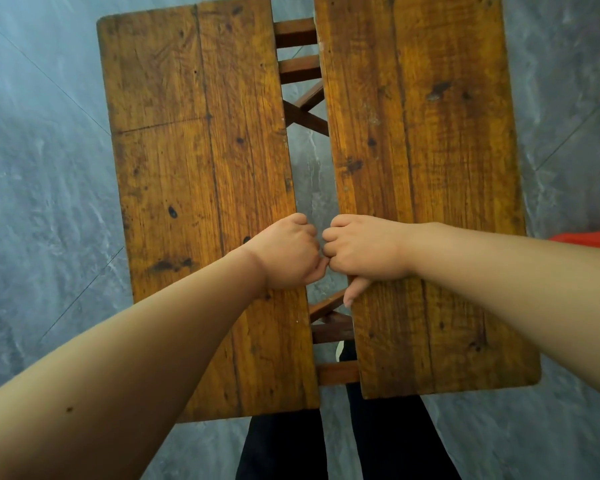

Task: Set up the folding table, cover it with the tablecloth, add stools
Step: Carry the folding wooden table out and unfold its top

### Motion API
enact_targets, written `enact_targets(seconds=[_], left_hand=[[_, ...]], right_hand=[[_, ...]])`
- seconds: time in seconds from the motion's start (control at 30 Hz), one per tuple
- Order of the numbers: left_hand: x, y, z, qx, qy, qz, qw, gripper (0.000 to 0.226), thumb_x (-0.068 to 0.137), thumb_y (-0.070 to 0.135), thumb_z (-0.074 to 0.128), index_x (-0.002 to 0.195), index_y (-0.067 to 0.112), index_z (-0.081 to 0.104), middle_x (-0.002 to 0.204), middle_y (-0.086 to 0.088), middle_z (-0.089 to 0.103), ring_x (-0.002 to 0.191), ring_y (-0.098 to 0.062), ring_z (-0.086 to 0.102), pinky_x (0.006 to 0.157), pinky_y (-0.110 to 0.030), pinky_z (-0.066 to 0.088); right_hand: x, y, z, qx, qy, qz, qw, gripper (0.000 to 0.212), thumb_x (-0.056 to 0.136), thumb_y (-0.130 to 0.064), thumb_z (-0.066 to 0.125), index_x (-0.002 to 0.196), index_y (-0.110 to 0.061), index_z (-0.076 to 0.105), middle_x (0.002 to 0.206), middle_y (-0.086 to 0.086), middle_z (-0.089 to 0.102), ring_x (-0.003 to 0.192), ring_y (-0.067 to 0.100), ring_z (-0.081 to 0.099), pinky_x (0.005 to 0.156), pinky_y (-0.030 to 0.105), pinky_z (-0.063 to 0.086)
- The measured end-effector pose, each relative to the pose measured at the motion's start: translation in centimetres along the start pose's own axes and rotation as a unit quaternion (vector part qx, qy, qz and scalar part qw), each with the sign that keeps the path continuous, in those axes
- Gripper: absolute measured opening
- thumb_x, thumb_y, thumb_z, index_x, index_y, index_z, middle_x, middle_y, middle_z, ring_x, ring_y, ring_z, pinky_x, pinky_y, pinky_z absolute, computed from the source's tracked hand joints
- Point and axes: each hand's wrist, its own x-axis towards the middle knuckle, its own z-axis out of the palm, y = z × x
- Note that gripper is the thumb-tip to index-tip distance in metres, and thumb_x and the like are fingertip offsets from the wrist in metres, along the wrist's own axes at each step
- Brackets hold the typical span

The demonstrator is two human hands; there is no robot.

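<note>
The folding table stands below me as two worn orange-brown wooden halves, a left half (201, 174) and a right half (426, 174), with a gap between them. Through the gap I see dark crossed leg bars (303, 114) and the floor. My left hand (286, 254) grips the inner edge of the left half, fingers curled into the gap. My right hand (364, 249) grips the inner edge of the right half, its thumb lying along the board. The knuckles of both hands nearly touch over the gap.
Grey marbled floor tiles (49, 202) surround the table. Something red (593, 239) shows at the right edge. My legs in dark trousers (284, 448) stand at the table's near end.
</note>
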Motion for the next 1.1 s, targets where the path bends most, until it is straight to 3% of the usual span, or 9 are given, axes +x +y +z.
enact_targets(seconds=[0.1,0.17,0.23,0.33,0.5,0.67,0.8,0.97,1.1], left_hand=[[-0.9,-0.6,-0.2,-0.012,0.020,0.030,0.999,0.055,0.093,0.036,0.016,0.064,0.018,0.059,0.065,0.005,0.053,0.071,-0.017,0.048,0.083,-0.033,0.040],[-1.8,-1.2,0.2,-0.019,0.063,0.056,0.996,0.045,0.094,0.037,0.029,0.071,0.019,0.063,0.071,0.004,0.059,0.074,-0.018,0.053,0.090,-0.036,0.043],[-2.6,-1.5,0.4,-0.030,0.069,0.083,0.994,0.036,0.094,0.039,0.035,0.083,0.020,0.064,0.081,0.004,0.062,0.085,-0.019,0.056,0.103,-0.040,0.037],[-3.4,-1.8,0.4,-0.023,0.060,0.107,0.992,0.038,0.094,0.044,0.035,0.096,0.022,0.066,0.096,0.003,0.063,0.101,-0.019,0.056,0.113,-0.041,0.026],[-3.3,-1.9,0.8,-0.007,0.091,0.105,0.990,0.044,0.093,0.048,0.031,0.093,0.019,0.064,0.095,0.002,0.061,0.097,-0.021,0.058,0.109,-0.040,0.030],[-2.4,-1.9,0.7,0.000,0.104,0.107,0.989,0.046,0.089,0.053,0.034,0.084,0.018,0.063,0.086,0.003,0.061,0.087,-0.019,0.058,0.094,-0.037,0.045],[-2.3,-2.0,1.1,0.002,0.118,0.113,0.987,0.044,0.086,0.054,0.039,0.080,0.018,0.063,0.084,0.004,0.061,0.085,-0.018,0.058,0.090,-0.036,0.046],[-2.0,-2.2,1.3,0.005,0.136,0.110,0.985,0.042,0.084,0.053,0.044,0.078,0.016,0.062,0.082,0.002,0.060,0.081,-0.019,0.058,0.086,-0.036,0.048],[-2.0,-2.1,1.5,-0.008,0.137,0.099,0.986,0.040,0.084,0.052,0.048,0.078,0.016,0.063,0.082,0.002,0.060,0.083,-0.020,0.059,0.088,-0.037,0.048]], right_hand=[[-1.0,-0.2,0.7,0.007,0.088,0.013,0.996,0.054,0.088,-0.062,0.039,0.081,-0.016,0.065,0.084,-0.002,0.060,0.086,0.020,0.053,0.096,0.039,0.042],[-1.9,-0.4,1.4,0.017,0.130,0.018,0.991,0.041,0.089,-0.054,0.046,0.081,-0.018,0.064,0.086,-0.002,0.062,0.090,0.021,0.059,0.106,0.042,0.036],[-2.7,-0.6,1.9,0.020,0.133,0.018,0.991,0.034,0.090,-0.048,0.048,0.091,-0.019,0.066,0.098,-0.001,0.065,0.103,0.020,0.059,0.112,0.039,0.026],[-3.5,-0.6,2.2,0.015,0.132,0.021,0.991,0.033,0.091,-0.045,0.048,0.102,-0.019,0.065,0.113,0.002,0.064,0.116,0.022,0.055,0.111,0.038,0.025],[-3.1,-0.9,2.3,0.003,0.148,0.039,0.988,0.035,0.092,-0.047,0.045,0.094,-0.017,0.061,0.107,0.005,0.061,0.109,0.025,0.055,0.107,0.042,0.034],[-2.0,-1.1,2.9,-0.035,0.165,0.046,0.985,0.046,0.094,-0.049,0.038,0.089,-0.009,0.060,0.092,0.007,0.058,0.095,0.027,0.055,0.106,0.043,0.036],[-1.2,-0.4,2.6,-0.066,0.176,0.006,0.982,0.050,0.094,-0.048,0.036,0.085,-0.006,0.061,0.082,0.007,0.056,0.082,0.026,0.051,0.089,0.040,0.046],[-0.4,0.0,2.9,-0.058,0.188,0.001,0.980,0.057,0.094,-0.048,0.025,0.081,-0.007,0.062,0.077,0.005,0.057,0.076,0.023,0.048,0.079,0.036,0.040],[-0.2,0.1,3.1,-0.051,0.182,0.004,0.982,0.054,0.093,-0.051,0.031,0.081,-0.008,0.062,0.078,0.004,0.057,0.077,0.022,0.048,0.079,0.035,0.040]])
